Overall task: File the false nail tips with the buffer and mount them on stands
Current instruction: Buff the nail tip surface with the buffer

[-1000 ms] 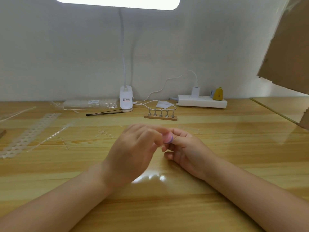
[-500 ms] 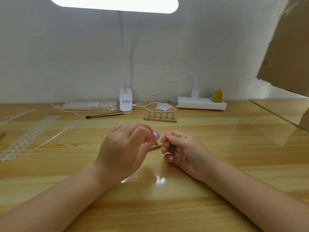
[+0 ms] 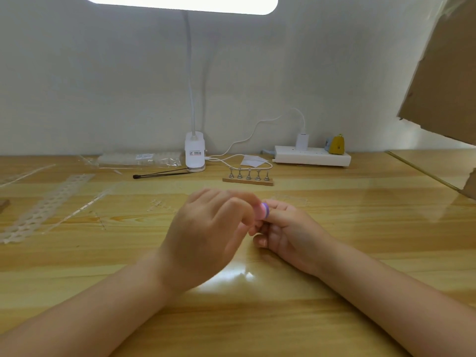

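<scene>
Buffer (image 3: 264, 211), a small block with pink and purple layers, sits between the two hands above the middle of the wooden surface (image 3: 360, 228). The left hand (image 3: 206, 235) pinches it with curled fingers, so only its end shows. The right hand (image 3: 288, 233) is curled too, with its fingertips close against the buffer; I think it pinches a false nail tip there, but the tip itself is hidden and I cannot tell for sure.

I judge that the buffer is light and a little spongy, with a rough face, so it is easy to hold by its sides and will not slip. A nail tip would be thin, stiff plastic, very light and smooth; it may spring out of the fingers if the pressure is uneven. It seems best to hold it by its two side edges, with a fingertip under it for support, and to file with short strokes.

The row of stands (image 3: 247, 176) on a wooden base waits behind the hands, near the lamp clamp (image 3: 195, 153) and its white cable (image 3: 239, 163). Between the hands and the stands the way looks free for a short reach forward. On the left lie clear plastic strips (image 3: 43, 207) and a thin brush (image 3: 162, 173), well apart from the hands. A power strip (image 3: 311, 155) stands at the wall, and a cardboard sheet (image 3: 443, 73) hangs over the right corner, away from the work.
</scene>
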### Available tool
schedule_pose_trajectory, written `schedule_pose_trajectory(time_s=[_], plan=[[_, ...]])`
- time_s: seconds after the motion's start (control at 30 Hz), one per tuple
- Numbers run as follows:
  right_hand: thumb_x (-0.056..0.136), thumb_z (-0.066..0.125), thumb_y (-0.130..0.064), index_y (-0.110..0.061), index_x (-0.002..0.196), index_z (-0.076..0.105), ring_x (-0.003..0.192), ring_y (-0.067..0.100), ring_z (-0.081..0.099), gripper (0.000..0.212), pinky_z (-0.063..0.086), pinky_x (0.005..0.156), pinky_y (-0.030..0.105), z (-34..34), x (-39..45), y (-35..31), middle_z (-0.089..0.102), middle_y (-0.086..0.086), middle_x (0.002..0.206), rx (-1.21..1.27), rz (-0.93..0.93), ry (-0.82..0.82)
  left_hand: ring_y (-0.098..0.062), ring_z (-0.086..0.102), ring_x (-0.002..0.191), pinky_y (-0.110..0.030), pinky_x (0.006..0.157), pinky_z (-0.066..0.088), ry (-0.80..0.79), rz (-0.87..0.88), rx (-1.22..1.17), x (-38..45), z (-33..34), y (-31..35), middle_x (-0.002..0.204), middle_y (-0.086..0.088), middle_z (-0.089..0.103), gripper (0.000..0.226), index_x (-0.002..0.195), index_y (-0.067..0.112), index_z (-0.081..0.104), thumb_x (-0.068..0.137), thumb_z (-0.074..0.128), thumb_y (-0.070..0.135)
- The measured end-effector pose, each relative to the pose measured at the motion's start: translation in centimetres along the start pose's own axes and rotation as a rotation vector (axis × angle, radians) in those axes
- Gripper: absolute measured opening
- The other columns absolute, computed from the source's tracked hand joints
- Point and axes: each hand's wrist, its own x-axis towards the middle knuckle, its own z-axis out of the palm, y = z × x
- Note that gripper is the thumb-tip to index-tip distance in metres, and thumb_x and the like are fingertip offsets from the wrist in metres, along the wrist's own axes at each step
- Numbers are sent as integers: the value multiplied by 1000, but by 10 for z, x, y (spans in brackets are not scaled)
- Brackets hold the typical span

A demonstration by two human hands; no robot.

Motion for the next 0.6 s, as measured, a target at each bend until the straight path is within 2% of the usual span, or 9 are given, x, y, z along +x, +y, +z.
schedule_pose_trajectory(time_s=[0.1, 0.17, 0.23, 0.3, 0.4, 0.47, 0.53, 0.6], plan=[[74, 61, -18, -11, 71, 66, 58, 13, 54, 10, 41, 50, 22, 0, 0, -1, 52, 4, 65, 34, 18, 11, -18, 67, 80, -35, 72, 46, -59, -100, 84, -4, -4, -10, 94, 3, 70, 21, 89, 20, 45, 88, 65, 13], [75, 61, -19, -11, 70, 66, 58, 13, 54, 11, 41, 49, 21, 0, 0, -1, 51, 4, 66, 31, 14, 17, -19, 67, 80, -37, 72, 48, -27, -139, 70, -3, -7, -11, 94, 2, 70, 18, 89, 19, 45, 90, 62, 17], [76, 60, -18, -9, 77, 65, 58, 12, 53, 10, 41, 49, 21, 0, 0, 0, 51, 6, 69, 9, 5, 7, -13, 66, 86, -32, 77, 48, 8, -91, -5, 1, -4, -2, 98, 4, 69, 17, 90, 20, 46, 90, 62, 15], [76, 60, -17, -8, 80, 63, 59, 11, 53, 11, 41, 49, 20, 0, 0, -1, 51, 7, 71, -4, 2, -11, -11, 65, 90, -28, 81, 45, -23, -30, -18, 2, 1, 4, 102, 4, 70, 23, 90, 21, 47, 86, 65, 7], [75, 59, -18, -11, 71, 66, 59, 12, 53, 11, 41, 49, 21, -2, 0, -2, 52, 4, 65, 47, 14, -10, -23, 69, 81, -38, 76, 51, -98, -126, 78, -4, 0, -7, 95, -4, 72, 19, 85, 9, 57, 80, 72, -2], [77, 59, -18, -12, 67, 68, 59, 12, 53, 15, 41, 49, 21, -2, 1, -2, 52, 2, 64, 50, 14, -5, -26, 70, 79, -44, 73, 53, -72, -201, 87, -5, -5, -14, 93, -5, 72, 14, 82, 2, 59, 81, 72, 0], [78, 59, -18, -12, 71, 69, 58, 12, 53, 13, 42, 49, 21, -3, 2, -1, 53, 3, 65, 33, 17, -3, -21, 70, 87, -40, 78, 53, 6, -184, -16, 0, -6, -8, 98, -3, 71, 12, 88, 12, 53, 88, 65, 10], [78, 59, -15, -9, 78, 66, 58, 12, 54, 9, 42, 49, 21, -3, 2, 0, 53, 4, 66, 27, 16, -8, -13, 67, 93, -34, 82, 49, 6, -93, -74, 3, -2, 1, 102, 1, 70, 19, 89, 19, 47, 88, 64, 10]])
